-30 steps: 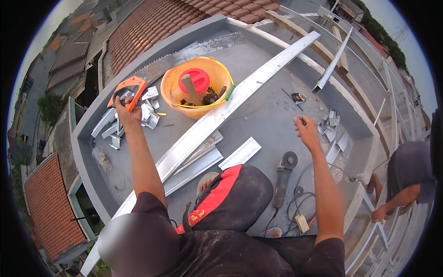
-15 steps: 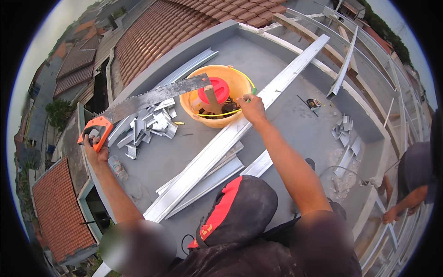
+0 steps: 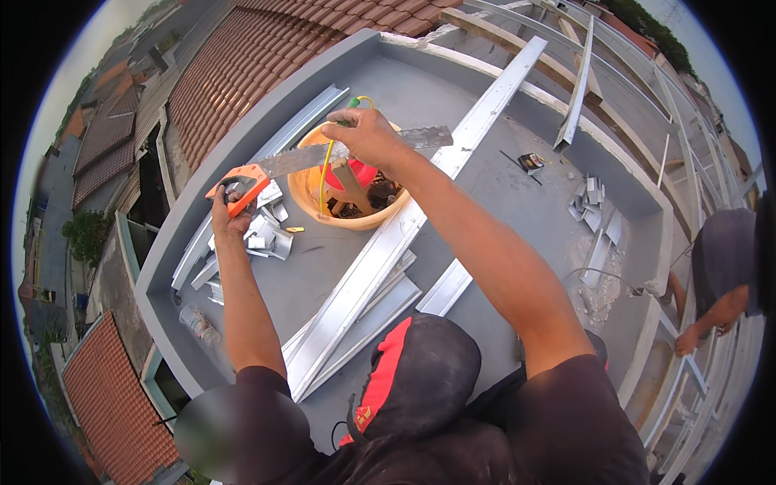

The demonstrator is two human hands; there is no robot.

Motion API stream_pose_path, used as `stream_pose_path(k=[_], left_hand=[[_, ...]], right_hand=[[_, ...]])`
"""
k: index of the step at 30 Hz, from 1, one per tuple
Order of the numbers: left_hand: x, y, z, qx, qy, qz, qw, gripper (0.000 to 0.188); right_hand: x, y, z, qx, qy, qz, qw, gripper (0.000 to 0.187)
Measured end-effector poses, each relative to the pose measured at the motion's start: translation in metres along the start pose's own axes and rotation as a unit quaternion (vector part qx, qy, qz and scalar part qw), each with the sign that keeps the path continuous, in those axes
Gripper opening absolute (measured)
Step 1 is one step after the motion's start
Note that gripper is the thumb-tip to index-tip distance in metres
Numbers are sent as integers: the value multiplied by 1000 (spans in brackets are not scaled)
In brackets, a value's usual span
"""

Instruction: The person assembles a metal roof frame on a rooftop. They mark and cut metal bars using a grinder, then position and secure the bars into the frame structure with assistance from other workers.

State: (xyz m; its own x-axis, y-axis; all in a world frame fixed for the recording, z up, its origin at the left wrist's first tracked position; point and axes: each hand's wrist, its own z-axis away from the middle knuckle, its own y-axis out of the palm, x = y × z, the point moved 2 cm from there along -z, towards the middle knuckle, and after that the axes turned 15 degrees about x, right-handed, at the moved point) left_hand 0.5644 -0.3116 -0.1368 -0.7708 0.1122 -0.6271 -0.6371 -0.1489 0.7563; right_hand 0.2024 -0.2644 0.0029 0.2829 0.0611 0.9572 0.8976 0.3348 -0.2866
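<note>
My left hand (image 3: pixel 233 212) is closed round the orange grip of a hand saw (image 3: pixel 426 138). Its long, worn blade stretches right across the top of an orange bucket (image 3: pixel 301 182) and passes behind my right hand (image 3: pixel 360 133). That hand pinches the bucket's yellow handle (image 3: pixel 325 174) at its green grip (image 3: pixel 352 104), raised near the bucket's left side. Inside the bucket are a red round object (image 3: pixel 364 175), a wooden stick-like handle (image 3: pixel 350 186) and dark items that I cannot make out.
A long metal channel (image 3: pixel 368 287) runs diagonally beside the bucket, over other channels. Metal offcuts (image 3: pixel 273 241) lie left, more (image 3: pixel 588 198) at right. A plastic cup (image 3: pixel 199 323) lies near the low parapet (image 3: pixel 166 315). Another person (image 3: pixel 727 267) works at the metal frame on the right.
My right hand has swung the bucket handle from the right side to the left. The saw has moved right, and its blade now reaches past the bucket's right rim.
</note>
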Motion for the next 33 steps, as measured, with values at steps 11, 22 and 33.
stream_pose_path(k=[11, 22, 33], left_hand=[[80, 30, 42, -156, -11, -377, 913, 84], [216, 120, 292, 181, -110, -537, 816, 41], [442, 92, 274, 289, -51, -898, 329, 103]], right_hand=[[-56, -126, 287, 81, 138, 120, 980, 54], [-219, -67, 716, -677, 355, -12, 645, 30], [-281, 47, 759, -543, 359, -72, 756, 39]])
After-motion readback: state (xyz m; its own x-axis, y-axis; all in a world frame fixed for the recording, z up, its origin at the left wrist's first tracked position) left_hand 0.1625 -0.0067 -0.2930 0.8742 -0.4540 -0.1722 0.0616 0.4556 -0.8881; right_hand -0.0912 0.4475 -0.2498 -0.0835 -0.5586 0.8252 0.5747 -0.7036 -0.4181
